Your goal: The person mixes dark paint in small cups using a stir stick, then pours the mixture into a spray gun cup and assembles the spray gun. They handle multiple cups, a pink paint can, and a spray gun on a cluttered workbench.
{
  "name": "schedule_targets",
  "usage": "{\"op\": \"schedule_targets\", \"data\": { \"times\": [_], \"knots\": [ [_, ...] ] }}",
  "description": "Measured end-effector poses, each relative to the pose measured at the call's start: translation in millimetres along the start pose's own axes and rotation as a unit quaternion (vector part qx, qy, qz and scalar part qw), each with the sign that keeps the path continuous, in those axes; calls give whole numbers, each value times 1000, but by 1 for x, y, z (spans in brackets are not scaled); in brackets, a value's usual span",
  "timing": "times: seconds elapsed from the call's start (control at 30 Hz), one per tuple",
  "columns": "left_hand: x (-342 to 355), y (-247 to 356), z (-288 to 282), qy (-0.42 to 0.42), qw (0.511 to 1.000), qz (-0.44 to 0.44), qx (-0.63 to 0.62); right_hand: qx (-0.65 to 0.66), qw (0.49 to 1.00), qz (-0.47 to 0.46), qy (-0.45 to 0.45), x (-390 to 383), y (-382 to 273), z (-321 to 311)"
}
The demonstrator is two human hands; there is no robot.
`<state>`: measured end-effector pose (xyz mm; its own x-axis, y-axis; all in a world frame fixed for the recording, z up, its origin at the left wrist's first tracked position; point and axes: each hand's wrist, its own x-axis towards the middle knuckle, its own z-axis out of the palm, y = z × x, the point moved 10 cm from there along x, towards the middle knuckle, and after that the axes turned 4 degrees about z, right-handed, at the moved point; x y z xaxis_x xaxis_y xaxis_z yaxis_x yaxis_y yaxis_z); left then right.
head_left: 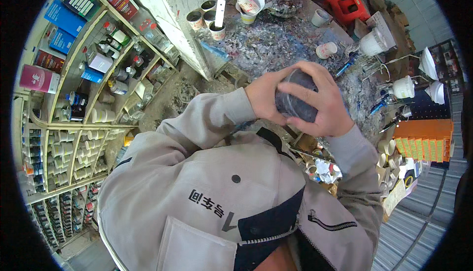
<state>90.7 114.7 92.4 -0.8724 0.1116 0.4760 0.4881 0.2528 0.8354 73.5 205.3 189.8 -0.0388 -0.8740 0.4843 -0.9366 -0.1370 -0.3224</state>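
Observation:
A dark grey round container [295,101], maybe a can or lid, is held between both hands over the edge of the paint-spattered workbench [256,49]. My left hand [266,96] grips it from the left side with fingers wrapped round it. My right hand [320,98] curls over it from the right, fingers across its top and thumb at its lower edge. Beyond the hands a paper cup [325,50] lies on the bench, and a blue tool [345,65] lies to the right of them.
Shelves [71,133] of bottles and small pots fill the left. Several paint cups [209,19] stand at the back, near a red jerrycan [345,10]. A white bucket [373,42], metal stands with white cups [403,87] and orange boxes [423,143] are at the right.

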Motion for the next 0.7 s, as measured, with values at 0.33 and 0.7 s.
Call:
{"op": "schedule_targets", "data": {
  "times": [0.33,0.7],
  "knots": [
    [-25,-4,-50,226,936,-48,264,-21,945,270,181,19,37,41],
    [-16,-2,-38,-36,995,-87,-8,83,992,4,96,21,1,9]
  ]
}}
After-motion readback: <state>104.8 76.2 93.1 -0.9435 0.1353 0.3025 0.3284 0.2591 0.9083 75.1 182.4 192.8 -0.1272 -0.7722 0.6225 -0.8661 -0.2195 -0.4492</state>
